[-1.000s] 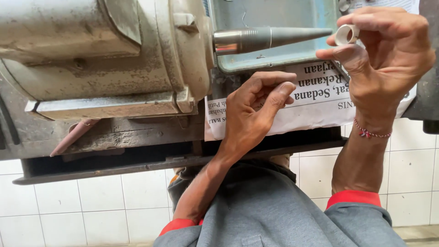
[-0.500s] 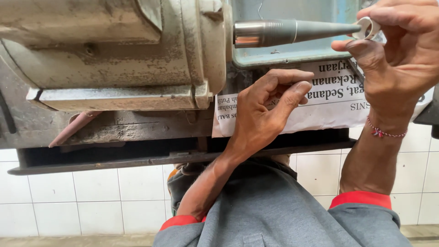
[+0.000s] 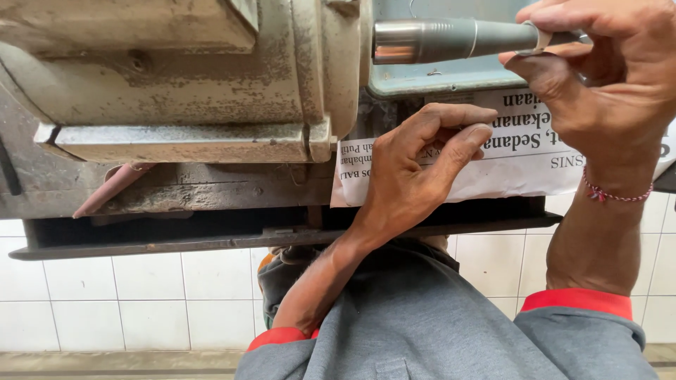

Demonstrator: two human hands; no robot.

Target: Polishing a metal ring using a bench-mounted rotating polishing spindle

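A grey tapered metal spindle [image 3: 451, 40] sticks out to the right from a worn, dirty motor housing [image 3: 183, 77]. My right hand [image 3: 605, 77] holds a small pale ring [image 3: 539, 36] that now sits around the spindle's thin end, pinched between thumb and fingers. My left hand [image 3: 415, 169] rests lower down with its fingers curled against a sheet of printed newspaper [image 3: 521, 155] lying under the spindle. It holds nothing that I can see.
A dark metal ledge [image 3: 211, 236] runs below the motor. A pale blue-green tray [image 3: 436, 79] sits behind the spindle. White wall tiles [image 3: 127, 295] fill the lower left. My grey sleeves with red cuffs [image 3: 577, 301] cover the bottom.
My right hand has brought the ring from beyond the spindle's tip onto the taper. The view has shifted so the motor and spindle sit further right and higher.
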